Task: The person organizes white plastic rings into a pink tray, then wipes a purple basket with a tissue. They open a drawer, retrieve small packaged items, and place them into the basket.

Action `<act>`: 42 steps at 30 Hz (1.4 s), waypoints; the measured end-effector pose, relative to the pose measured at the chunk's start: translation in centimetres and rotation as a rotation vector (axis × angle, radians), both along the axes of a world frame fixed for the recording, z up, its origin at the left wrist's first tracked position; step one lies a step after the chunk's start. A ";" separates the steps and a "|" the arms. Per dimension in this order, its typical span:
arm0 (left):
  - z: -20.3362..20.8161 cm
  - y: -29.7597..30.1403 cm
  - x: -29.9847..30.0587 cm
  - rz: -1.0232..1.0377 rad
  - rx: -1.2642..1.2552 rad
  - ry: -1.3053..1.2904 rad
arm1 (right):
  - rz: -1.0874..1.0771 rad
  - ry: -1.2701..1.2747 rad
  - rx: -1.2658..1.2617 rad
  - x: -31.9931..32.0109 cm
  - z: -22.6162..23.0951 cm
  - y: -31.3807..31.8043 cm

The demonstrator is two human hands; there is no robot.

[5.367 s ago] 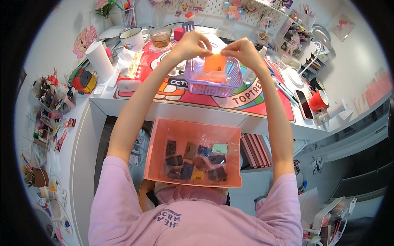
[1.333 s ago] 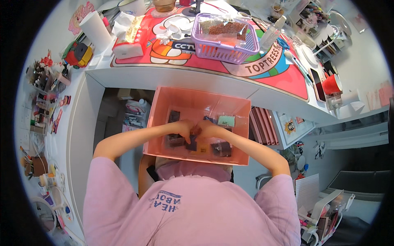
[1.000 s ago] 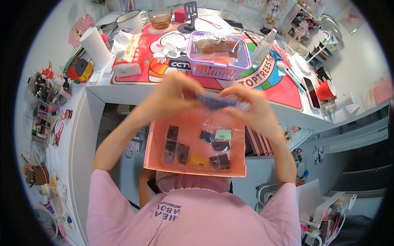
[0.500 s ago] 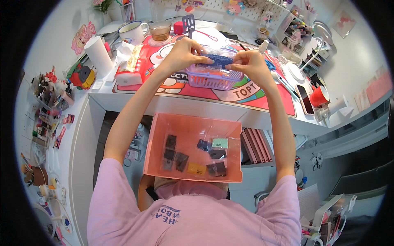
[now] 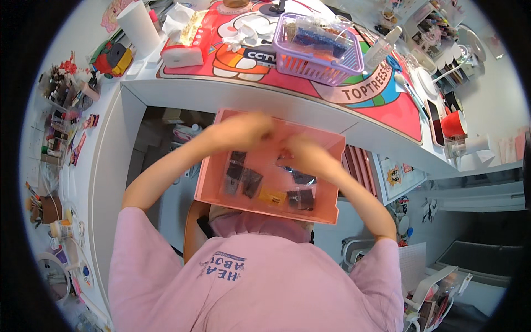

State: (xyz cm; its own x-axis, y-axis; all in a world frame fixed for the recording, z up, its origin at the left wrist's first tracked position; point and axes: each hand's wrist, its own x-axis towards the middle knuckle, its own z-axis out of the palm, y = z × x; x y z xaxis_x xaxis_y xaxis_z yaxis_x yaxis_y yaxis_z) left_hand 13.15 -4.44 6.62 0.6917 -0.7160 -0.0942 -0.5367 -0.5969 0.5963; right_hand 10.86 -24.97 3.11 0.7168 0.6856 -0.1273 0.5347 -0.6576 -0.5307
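My left hand (image 5: pixel 246 130), smeared by motion, is over the far left part of a pink drawer (image 5: pixel 203 188). Lower and to its right, my right hand (image 5: pixel 310 155), also blurred, is above the drawer close to the small packets on its right side. The fingers of both are too smeared to read. In the drawer lie small clear packets: a yellow one (image 5: pixel 272 197), a black one (image 5: pixel 301 200), a dark one (image 5: pixel 253 183) and several more, some partly covered by my right hand. On the desk, a purple basket (image 5: pixel 318 72) holds clear bags, one with dark blue contents (image 5: pixel 318 43).
The desk edge runs just beyond the drawer. On the desk are a red tissue pack (image 5: pixel 185 54), crumpled tissues (image 5: pixel 249 30), a paper roll (image 5: pixel 138 27), a clear bottle (image 5: pixel 381 50), a phone (image 5: pixel 435 123) and a red mug (image 5: pixel 453 123). Pink folders (image 5: pixel 359 169) stand right of the drawer.
Both hands have left the blue bag in the basket and come down over the drawer. The bag now rests in the basket. The view has tilted, so the desk sits higher in it.
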 end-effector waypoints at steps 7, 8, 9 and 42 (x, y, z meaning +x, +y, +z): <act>-15.9 0.1 -4.2 -0.180 0.678 0.168 | -0.093 0.510 -0.102 -3.1 -10.6 6.3; -15.9 0.1 -4.2 -0.204 0.621 0.224 | -0.081 0.505 -0.090 -3.0 -11.2 6.1; -15.9 0.2 -4.1 -0.228 0.564 0.279 | -0.068 0.501 -0.078 -2.7 -12.5 5.7; 15.9 -9.8 15.9 0.033 -0.309 -0.358 | -0.708 -0.515 0.173 15.7 17.5 -5.4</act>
